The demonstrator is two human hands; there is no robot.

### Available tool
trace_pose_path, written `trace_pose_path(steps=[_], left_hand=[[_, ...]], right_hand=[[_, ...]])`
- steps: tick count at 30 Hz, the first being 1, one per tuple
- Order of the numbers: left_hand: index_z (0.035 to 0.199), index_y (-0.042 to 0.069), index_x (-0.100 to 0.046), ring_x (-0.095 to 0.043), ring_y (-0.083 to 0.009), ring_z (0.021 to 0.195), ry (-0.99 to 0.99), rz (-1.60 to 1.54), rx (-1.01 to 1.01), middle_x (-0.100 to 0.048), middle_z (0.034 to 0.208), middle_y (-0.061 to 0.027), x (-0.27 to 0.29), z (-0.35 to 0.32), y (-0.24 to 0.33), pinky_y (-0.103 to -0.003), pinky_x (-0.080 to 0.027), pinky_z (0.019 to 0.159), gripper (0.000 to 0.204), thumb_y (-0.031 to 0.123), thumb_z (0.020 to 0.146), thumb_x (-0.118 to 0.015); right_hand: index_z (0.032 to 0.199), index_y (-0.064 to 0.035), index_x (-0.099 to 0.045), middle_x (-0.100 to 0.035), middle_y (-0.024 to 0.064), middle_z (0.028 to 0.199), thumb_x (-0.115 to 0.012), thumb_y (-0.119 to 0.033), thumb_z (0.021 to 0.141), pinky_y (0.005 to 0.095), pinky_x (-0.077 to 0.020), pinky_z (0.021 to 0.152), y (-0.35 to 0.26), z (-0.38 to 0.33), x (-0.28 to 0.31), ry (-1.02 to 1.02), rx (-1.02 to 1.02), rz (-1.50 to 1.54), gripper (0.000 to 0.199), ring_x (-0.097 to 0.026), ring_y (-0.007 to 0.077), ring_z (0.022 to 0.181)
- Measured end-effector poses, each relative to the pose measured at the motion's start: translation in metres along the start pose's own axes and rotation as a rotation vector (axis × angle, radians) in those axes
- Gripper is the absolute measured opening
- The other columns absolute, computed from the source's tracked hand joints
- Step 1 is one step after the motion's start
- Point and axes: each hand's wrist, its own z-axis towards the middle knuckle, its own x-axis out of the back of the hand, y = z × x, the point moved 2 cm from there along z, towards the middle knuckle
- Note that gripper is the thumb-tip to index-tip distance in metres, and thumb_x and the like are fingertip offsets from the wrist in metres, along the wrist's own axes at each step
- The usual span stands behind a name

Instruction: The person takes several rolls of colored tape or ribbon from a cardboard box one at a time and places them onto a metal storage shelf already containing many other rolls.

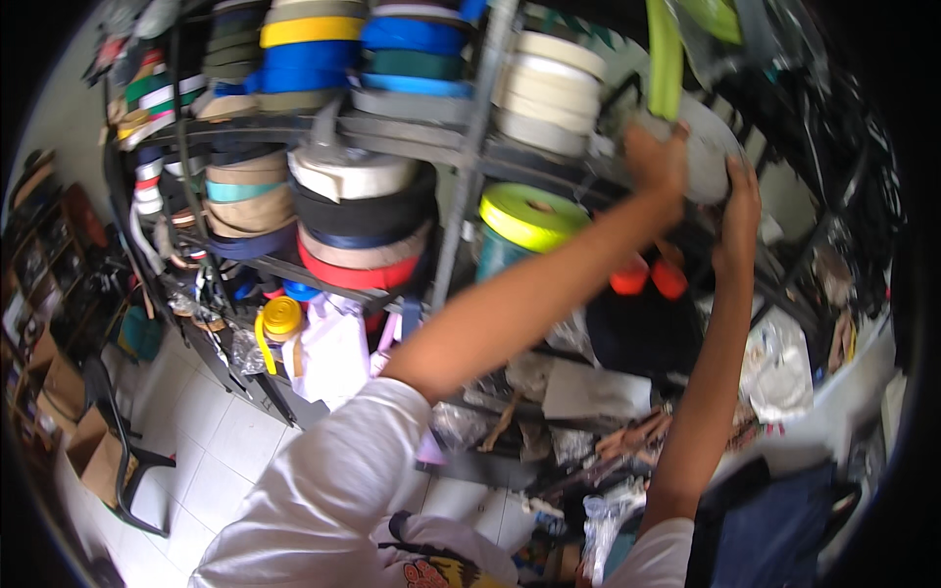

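Up at the right of the shelf rack, both my arms reach to a round, pale grey roll [710, 147], slightly blurred. My left hand [659, 162] grips its left side with curled fingers. Along its right edge lies my right hand [741, 201], the fingers pressed against the rim, so the roll sits between the two hands. A lime green strap [665, 59] hangs just above my left hand. Left of it, a stack of cream webbing rolls [551, 93] stands on the upper shelf. Below my left forearm is a neon yellow roll [532, 216].
The dark metal rack's upright [477, 147] stands left of my hands. Webbing rolls in several colours, such as a red roll [355, 267], fill its shelves. Clear plastic bags [755, 44] hang at the upper right. A black chair [123, 451] stands on the tiled floor [221, 470].
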Motion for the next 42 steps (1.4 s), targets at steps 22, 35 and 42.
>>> trace_pose_path(steps=[22, 35, 42], left_hand=[[0.133, -0.022, -0.021, -0.023, -0.0549, 0.13, -0.324, 0.78, -0.896, -0.017, 0.14, -0.0426, 0.089, -0.016, 0.06, -0.053, -0.021, 0.11, 0.083, 0.021, 0.078, -0.068], [0.14, -0.018, -0.015, -0.017, -0.0516, 0.137, -0.134, 1.071, -1.069, -0.011, 0.145, -0.0408, 0.115, 0.053, 0.05, -0.051, -0.018, 0.113, 0.089, 0.027, 0.083, -0.066], [0.14, -0.018, -0.013, -0.015, -0.0508, 0.138, -0.082, 1.138, -1.068, -0.012, 0.145, -0.041, 0.108, 0.051, 0.05, -0.052, -0.017, 0.113, 0.091, 0.032, 0.084, -0.064]], right_hand=[[0.113, -0.0037, -0.054, -0.059, 0.0106, 0.102, -0.049, -0.023, 0.094, 0.0403, -0.0533, 0.078, 0.036, 0.204, -0.117, -0.507, 0.162, 0.327, 0.028, -0.06, 0.024, 0.088], [0.118, -0.0124, -0.055, -0.057, 0.0088, 0.117, -0.049, -0.04, 0.087, 0.0491, -0.0423, 0.092, -0.005, 0.123, -0.19, -0.451, -0.368, -0.32, 0.042, -0.055, 0.0263, 0.105], [0.121, -0.0143, -0.054, -0.052, 0.0084, 0.128, -0.048, -0.043, 0.087, 0.0497, -0.0393, 0.095, -0.007, 0.126, -0.193, -0.578, -0.385, -0.18, 0.045, -0.051, 0.0276, 0.111]])
